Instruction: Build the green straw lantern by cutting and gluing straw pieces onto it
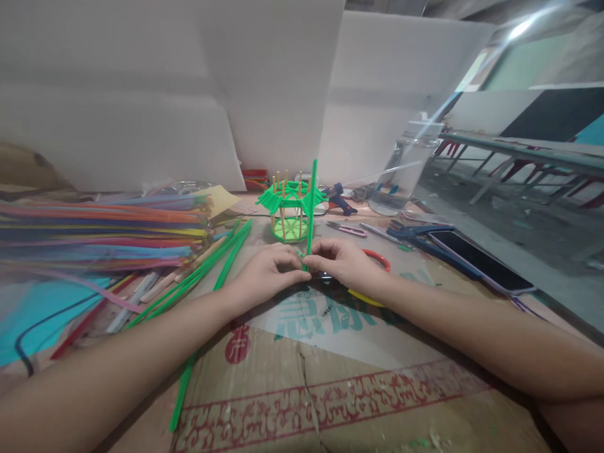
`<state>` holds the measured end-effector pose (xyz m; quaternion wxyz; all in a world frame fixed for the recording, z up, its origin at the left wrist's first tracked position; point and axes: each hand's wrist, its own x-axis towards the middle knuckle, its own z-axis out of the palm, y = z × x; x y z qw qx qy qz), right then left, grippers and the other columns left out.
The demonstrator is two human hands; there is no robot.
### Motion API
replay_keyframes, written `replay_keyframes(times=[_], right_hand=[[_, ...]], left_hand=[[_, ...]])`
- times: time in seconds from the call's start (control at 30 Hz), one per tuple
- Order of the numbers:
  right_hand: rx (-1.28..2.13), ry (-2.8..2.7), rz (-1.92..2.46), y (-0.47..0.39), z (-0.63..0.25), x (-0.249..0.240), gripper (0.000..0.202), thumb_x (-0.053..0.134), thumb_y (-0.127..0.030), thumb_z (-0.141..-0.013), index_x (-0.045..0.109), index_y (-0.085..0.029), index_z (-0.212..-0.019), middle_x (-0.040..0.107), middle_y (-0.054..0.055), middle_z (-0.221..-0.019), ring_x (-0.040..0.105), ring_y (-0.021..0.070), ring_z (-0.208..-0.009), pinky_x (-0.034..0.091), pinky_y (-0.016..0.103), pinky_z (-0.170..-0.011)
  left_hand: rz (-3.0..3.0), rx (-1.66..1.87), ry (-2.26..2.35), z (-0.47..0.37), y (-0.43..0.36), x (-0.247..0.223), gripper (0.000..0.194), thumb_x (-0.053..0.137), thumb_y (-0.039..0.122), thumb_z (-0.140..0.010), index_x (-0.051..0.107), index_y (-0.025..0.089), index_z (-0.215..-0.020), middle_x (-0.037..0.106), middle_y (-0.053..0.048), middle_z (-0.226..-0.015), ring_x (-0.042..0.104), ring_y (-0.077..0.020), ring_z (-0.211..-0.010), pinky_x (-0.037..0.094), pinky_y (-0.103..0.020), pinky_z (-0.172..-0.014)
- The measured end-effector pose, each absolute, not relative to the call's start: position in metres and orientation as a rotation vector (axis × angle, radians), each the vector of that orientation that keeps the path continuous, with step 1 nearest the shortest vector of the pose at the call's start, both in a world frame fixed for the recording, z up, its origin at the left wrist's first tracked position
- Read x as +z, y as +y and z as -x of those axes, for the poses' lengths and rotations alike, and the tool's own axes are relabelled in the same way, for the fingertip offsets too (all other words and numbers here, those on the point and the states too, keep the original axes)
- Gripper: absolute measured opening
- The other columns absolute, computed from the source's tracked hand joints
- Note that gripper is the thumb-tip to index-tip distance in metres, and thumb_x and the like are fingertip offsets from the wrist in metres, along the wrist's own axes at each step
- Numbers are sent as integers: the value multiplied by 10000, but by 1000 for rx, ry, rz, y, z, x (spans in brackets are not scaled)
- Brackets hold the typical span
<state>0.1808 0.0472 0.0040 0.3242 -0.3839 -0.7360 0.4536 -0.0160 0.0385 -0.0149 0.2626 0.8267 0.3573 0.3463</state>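
A green pipe cleaner (312, 201) stands upright between my hands, its lower end at my fingertips. My right hand (337, 261) pinches it near the bottom between thumb and fingers. From the other side, my left hand (274, 267) closes its fingertips around the same lower end; the exact contact is partly hidden. Just behind the hands sits a small green pavilion-like model (289, 229) with a round base, thin wooden posts and a fringed green roof. Scissors with an orange and yellow handle (380, 257) lie partly hidden beneath my right hand.
Bundled colourful pipe cleaners (104, 226) lie at left, with loose green ones (226, 258) beside my left arm. At right are a phone (481, 261), dark-blue pliers (415, 233), a pink-handled snipper (352, 229) and a clear water container (401, 170). White boards (283, 82) stand behind.
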Motion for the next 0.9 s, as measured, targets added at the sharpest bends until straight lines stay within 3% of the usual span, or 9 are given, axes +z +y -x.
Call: replay_keyframes(times=[0.23, 0.43, 0.9], right_hand=[[1127, -1892, 1016, 52, -183, -2, 259, 653, -410, -810, 599, -172, -726, 571, -20, -659, 499, 119, -612, 381, 257, -572], [1147, -1880, 1007, 54, -183, -1, 277, 656, -429, -812, 600, -172, -728, 585, -16, -671, 503, 116, -607, 376, 256, -573], [1335, -1746, 999, 54, -182, -1, 213, 667, -372, -782, 691, -161, -805, 643, -3, -699, 560, 123, -635, 440, 270, -627]], left_hand=[[-2261, 921, 1015, 15, 37, -10, 151, 708, 323, -832, 726, 173, -817, 695, -28, -849, 604, -180, -861, 433, -301, -810], [-2238, 921, 885, 18, 40, -8, 330, 474, 323, -959, 680, 152, -766, 633, -28, -771, 589, -163, -792, 436, -277, -739], [-2251, 951, 1016, 17, 38, -9, 256, 542, 309, -936, 712, 172, -803, 679, -24, -819, 608, -164, -841, 442, -286, -787]])
